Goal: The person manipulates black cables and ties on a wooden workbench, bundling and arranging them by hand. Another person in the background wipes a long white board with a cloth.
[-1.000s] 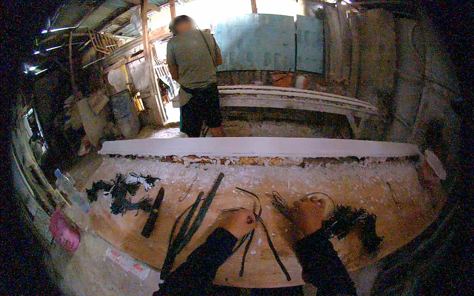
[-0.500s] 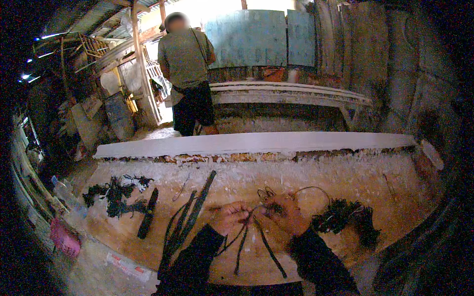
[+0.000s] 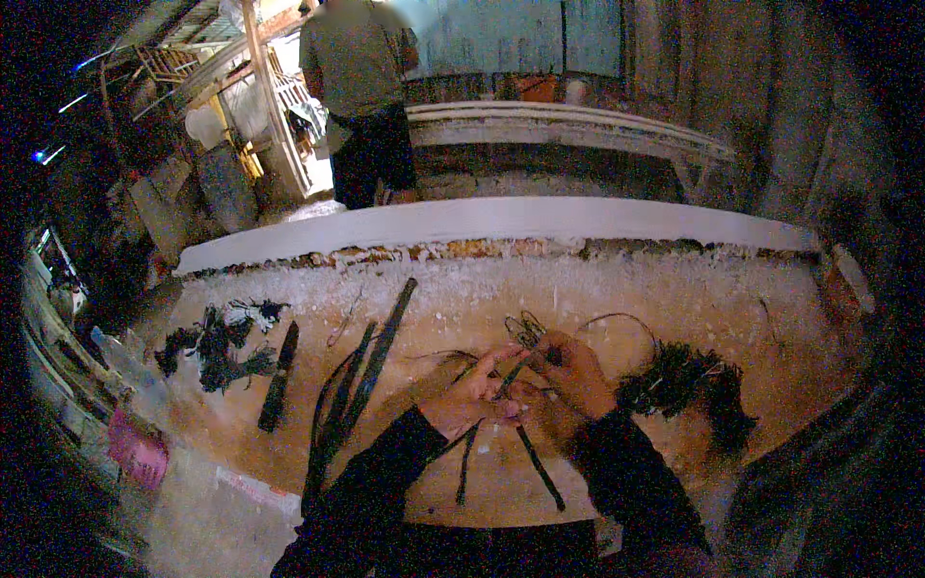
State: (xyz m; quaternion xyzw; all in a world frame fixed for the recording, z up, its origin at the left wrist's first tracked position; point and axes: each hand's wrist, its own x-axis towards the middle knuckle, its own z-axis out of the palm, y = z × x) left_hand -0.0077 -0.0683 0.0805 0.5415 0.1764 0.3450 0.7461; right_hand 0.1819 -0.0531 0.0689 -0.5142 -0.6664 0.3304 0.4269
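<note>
My left hand [image 3: 479,397] is closed on a thin dark strip [image 3: 514,376] that slants up between the two hands. Close beside it, my right hand [image 3: 576,374] is closed, its fingers pinching at the strip's upper end. Thin wire-like loops [image 3: 526,329] stick out above the right fingertips; how they join the strip is hidden. Below the hands, two dark tails [image 3: 540,469] hang down toward me. Longer dark strips [image 3: 371,371] lie left of my left forearm. Right of my right hand rests a frayed dark bundle [image 3: 686,385].
A dark flat bar [image 3: 278,378] and more dark tufts [image 3: 224,342] lie on the worn wooden table [image 3: 617,289] at left. A pale raised ledge [image 3: 501,220] runs along its far edge. Beyond it a person [image 3: 356,87] stands by a long bench [image 3: 578,125]. A pink object [image 3: 138,450] sits low left.
The view has tipped downward. My left hand has turned with its fingers reaching up and right, and the strip now shows between both hands.
</note>
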